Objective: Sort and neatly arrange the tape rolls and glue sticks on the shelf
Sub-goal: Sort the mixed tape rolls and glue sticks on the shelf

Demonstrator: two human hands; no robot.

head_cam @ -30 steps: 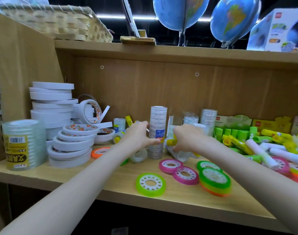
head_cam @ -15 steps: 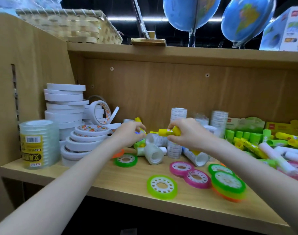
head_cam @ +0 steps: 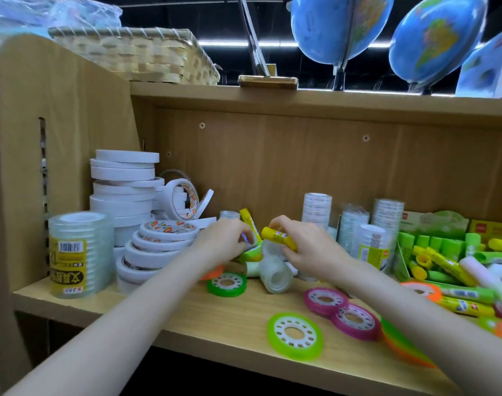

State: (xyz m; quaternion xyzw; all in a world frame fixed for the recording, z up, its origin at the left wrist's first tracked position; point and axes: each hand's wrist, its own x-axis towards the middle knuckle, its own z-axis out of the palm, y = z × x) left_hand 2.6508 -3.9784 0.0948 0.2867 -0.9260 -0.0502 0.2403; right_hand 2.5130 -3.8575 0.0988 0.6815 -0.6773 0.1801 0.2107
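Nearest, a green tape disc (head_cam: 295, 336) lies flat on the shelf (head_cam: 187, 315) edge, with two pink discs (head_cam: 341, 308) just beyond. Mid-shelf, the right hand (head_cam: 307, 250) grips a yellow glue stick (head_cam: 278, 238). The left hand (head_cam: 224, 242), fingers curled, pinches a second yellow glue stick (head_cam: 249, 224) tilted upright. Below both hands lie clear tape rolls (head_cam: 274, 271). Farther left stand stacked white tape rolls (head_cam: 124, 190).

Light wood shelf unit (head_cam: 204, 318), back panel (head_cam: 301, 167) with screws, slotted side panel (head_cam: 58, 138) left. Upper board carries wicker basket (head_cam: 135, 52) far left, two globes (head_cam: 341, 27) right. Dark ceiling, strip light (head_cam: 244, 43).
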